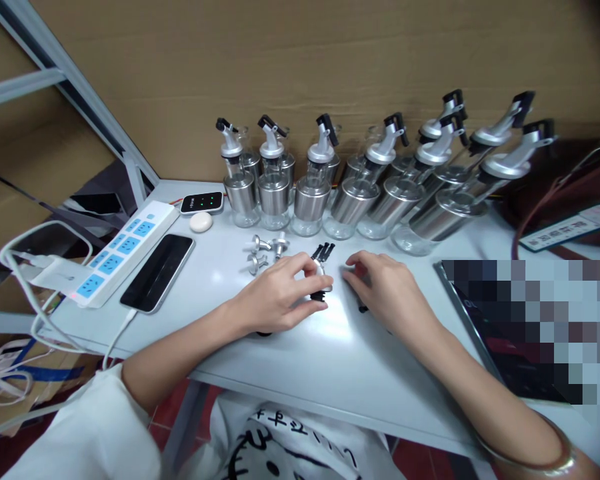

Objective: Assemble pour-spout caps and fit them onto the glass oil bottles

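My left hand [280, 293] is closed on a silver pour spout [322, 273] with a black ribbed stopper, held low over the white table [220, 280]. Just beyond it lie a few slim black pieces [324, 251], perhaps spout levers. To the right, my right hand [383, 283] hovers close to the tabletop, fingers bent and thumb slightly apart from the index finger. A small black piece [363, 309] shows partly beneath that hand. Several loose silver spout bodies [258, 263] lie beyond my left hand. Part of a round black item [265, 333] peeks out below my left wrist.
Glass bottles with steel sleeves and spouts [312, 200] line the back by the cardboard wall. On the left are a phone [159, 273], a power strip [125, 250], a small display device [201, 203] and a white round case [201, 222]. A tablet-like screen [490, 333] lies right.
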